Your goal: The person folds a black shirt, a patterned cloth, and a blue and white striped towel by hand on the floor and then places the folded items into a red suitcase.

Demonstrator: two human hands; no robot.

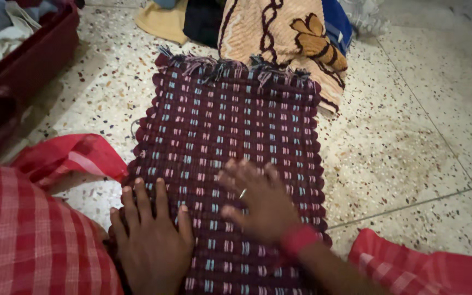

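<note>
A maroon woven mat [230,125] with pink and light-blue flecks and a fringed far edge lies flat on the speckled floor. My left hand [151,237] rests palm down on its near left edge, fingers spread a little. My right hand [258,199] lies flat on the mat beside it, fingers apart and blurred. It wears a ring and a red band at the wrist. Neither hand holds anything.
A beige patterned blanket [279,33] lies bunched just beyond the mat's fringe, with dark and blue cloth beside it. A dark red open case [23,71] with clothes stands at the far left. Red checked cloth [23,229] covers the near left, more lies at the near right [416,267].
</note>
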